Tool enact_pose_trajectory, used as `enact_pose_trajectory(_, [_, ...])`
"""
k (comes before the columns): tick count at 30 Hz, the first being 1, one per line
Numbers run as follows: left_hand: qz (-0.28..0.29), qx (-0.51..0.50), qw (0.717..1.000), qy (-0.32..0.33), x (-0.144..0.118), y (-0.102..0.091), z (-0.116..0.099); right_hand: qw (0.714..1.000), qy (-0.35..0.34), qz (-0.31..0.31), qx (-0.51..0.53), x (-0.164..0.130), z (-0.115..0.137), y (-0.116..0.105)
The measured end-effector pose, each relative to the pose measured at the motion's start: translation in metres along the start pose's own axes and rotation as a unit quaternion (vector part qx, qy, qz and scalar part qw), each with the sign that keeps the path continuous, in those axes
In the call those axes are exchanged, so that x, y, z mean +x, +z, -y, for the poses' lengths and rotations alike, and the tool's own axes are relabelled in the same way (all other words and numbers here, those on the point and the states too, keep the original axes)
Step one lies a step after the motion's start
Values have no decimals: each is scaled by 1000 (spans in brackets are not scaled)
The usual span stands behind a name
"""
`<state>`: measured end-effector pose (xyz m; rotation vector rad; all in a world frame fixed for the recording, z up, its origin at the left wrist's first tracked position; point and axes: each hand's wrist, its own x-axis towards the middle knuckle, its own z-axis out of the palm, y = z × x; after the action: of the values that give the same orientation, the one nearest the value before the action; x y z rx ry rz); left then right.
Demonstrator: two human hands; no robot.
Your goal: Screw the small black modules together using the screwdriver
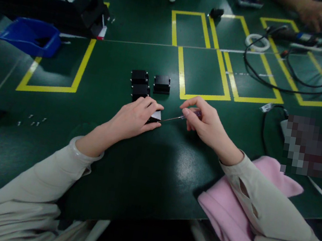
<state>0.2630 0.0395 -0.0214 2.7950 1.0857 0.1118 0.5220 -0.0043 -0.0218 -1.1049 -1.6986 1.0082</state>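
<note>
Hands meet at the middle of a dark green surface (129, 164) marked with yellow tape rectangles. The left hand (136, 118) lies palm down, fingers curled together over a small black block (156, 116) with a pale face, pressing it to the surface. The right hand (205, 121) pinches a thin screwdriver (179, 118) between thumb and fingertips; the shaft lies nearly level and its tip touches the pale face of the held block. Just beyond the left hand stand three more black blocks (150, 84), two in a column and one beside them, close together. A few tiny screws (34, 121) lie scattered well to the left, near a flat black piece at the edge. A blue bin (29, 36) sits far left, with a black tray behind it. To the right, black cables (290, 76) loop across the taped boxes next to a white ring of tape (257, 42). A pink cloth (236, 205) lies under the right forearm. Another person's hand (315, 14) rests at the far right edge of the surface.
</note>
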Motion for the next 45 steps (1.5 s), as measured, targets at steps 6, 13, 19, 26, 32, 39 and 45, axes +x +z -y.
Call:
enact_pose_trajectory(6, [0, 1, 1000, 2, 0, 0, 0, 999, -25, -21, -17, -1, 0, 1])
enact_pose_trajectory(13, [2, -4, 1000, 3, 0, -1, 1, 1000, 12, -1, 1, -1, 0, 1])
enact_pose_trajectory(19, [3, 2, 1000, 3, 0, -1, 0, 998, -39, -31, -50, -2, 0, 1])
enact_pose_trajectory(26, [2, 1, 1000, -2, 0, -2, -1, 1000, 13, -3, -14, -2, 1, 1])
enact_pose_trajectory(32, [-1, 1, 1000, 1, 0, 0, 0, 998, -32, -31, -34, -2, -2, 1])
enact_pose_trajectory(39, [1, 3, 1000, 1, 0, 0, 0, 1000, 10, 3, -4, -1, 0, 1])
enact_pose_trajectory(45, [-4, 3, 1000, 5, 0, 0, 0, 998, -40, -31, -31, -1, -2, 1])
